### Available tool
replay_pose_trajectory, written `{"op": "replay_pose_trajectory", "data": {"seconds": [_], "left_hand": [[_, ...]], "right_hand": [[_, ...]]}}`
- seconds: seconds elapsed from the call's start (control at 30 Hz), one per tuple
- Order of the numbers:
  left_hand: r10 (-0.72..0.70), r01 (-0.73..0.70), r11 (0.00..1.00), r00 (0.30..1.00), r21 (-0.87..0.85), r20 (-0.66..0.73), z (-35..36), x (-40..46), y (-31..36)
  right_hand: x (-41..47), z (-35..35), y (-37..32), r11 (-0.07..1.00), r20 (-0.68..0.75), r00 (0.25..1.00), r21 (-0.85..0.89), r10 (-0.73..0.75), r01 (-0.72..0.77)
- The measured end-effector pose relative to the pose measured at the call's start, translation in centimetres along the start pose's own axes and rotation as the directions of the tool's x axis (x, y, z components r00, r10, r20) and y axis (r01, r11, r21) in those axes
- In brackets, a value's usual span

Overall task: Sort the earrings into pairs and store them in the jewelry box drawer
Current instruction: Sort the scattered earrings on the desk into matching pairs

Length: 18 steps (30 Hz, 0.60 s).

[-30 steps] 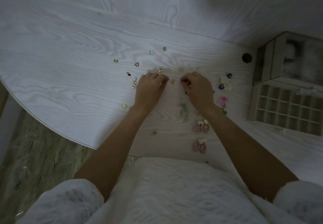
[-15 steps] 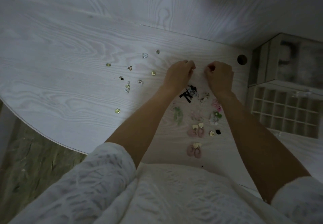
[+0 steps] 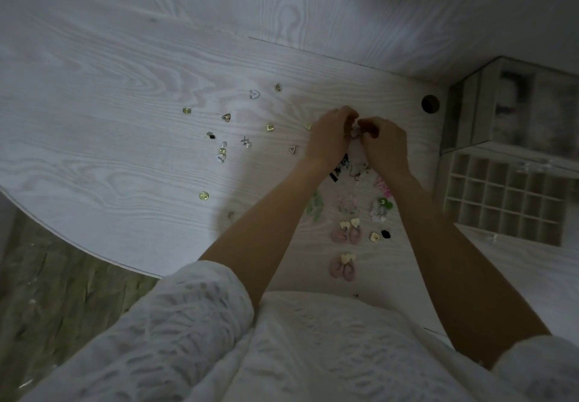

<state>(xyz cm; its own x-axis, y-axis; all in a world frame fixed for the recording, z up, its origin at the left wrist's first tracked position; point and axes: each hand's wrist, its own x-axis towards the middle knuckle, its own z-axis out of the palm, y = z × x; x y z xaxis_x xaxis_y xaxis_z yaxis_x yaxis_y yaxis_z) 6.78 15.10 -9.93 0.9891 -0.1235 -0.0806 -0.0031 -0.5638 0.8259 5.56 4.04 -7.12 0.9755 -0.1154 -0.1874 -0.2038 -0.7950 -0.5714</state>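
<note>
Left hand [image 3: 329,138] and right hand [image 3: 383,147] meet fingertip to fingertip, both pinching 1 small earring [image 3: 355,133] above the table [image 3: 125,150], near its far edge; drawer [image 3: 501,194] sits at the right edge.

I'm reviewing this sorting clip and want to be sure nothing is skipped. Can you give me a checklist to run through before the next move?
1. Both hands meet on a small earring: left hand, right hand: ok.
2. Is the held piece one earring or two: cannot tell.
3. Drawer open, compartments showing: ok.
4. Pink pairs laid together: ok.
5. Loose earrings still scattered at left: not ok.
</note>
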Motion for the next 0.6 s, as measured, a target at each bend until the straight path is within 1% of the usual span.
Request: {"op": "replay_pose_trajectory", "data": {"seconds": [0.1,0.17,0.2,0.27,0.33,0.37,0.43,0.5,0.6], "left_hand": [[0.015,-0.014,1.000,0.999,-0.014,0.030,-1.0,-0.7,0.0],[0.073,-0.072,0.997,0.996,-0.024,0.041,-2.8,-1.5,-0.1],[0.119,-0.119,0.993,0.993,-0.009,0.024,-4.0,-2.2,-0.3],[0.219,-0.215,0.973,0.975,0.089,-0.047,-6.7,-3.8,-1.3],[0.263,-0.233,0.948,0.957,0.219,-0.121,-9.5,-5.6,-2.9],[0.257,-0.209,0.937,0.955,0.279,-0.147,-10.7,-6.4,-3.9],[0.173,-0.094,0.925,0.967,0.369,-0.189,-12.8,-7.7,-6.1],[0.076,0.034,0.911,0.966,0.412,-0.249,-14.3,-8.6,-8.2],[-0.002,0.162,0.885,0.939,0.438,-0.343,-15.4,-9.5,-10.3]], "right_hand": [[-0.1,0.1,0.1,1.000,0.000,1.000,-0.025,-0.019,0.019],[-0.3,-0.3,-0.2,0.995,-0.011,0.997,-0.068,-0.072,0.072],[-0.3,-0.4,-0.5,0.988,-0.019,0.992,-0.093,-0.122,0.120],[-0.4,-0.6,-1.1,0.964,-0.031,0.972,-0.141,-0.234,0.227],[-0.2,-0.4,-2.2,0.935,-0.003,0.944,-0.142,-0.330,0.326],[0.2,-0.1,-2.7,0.918,0.024,0.926,-0.127,-0.376,0.376],[1.1,1.1,-4.1,0.882,0.111,0.886,-0.100,-0.450,0.460],[2.3,2.5,-5.5,0.859,0.195,0.856,-0.099,-0.478,0.503],[3.9,4.6,-7.3,0.826,0.263,0.818,-0.114,-0.511,0.552]]}}
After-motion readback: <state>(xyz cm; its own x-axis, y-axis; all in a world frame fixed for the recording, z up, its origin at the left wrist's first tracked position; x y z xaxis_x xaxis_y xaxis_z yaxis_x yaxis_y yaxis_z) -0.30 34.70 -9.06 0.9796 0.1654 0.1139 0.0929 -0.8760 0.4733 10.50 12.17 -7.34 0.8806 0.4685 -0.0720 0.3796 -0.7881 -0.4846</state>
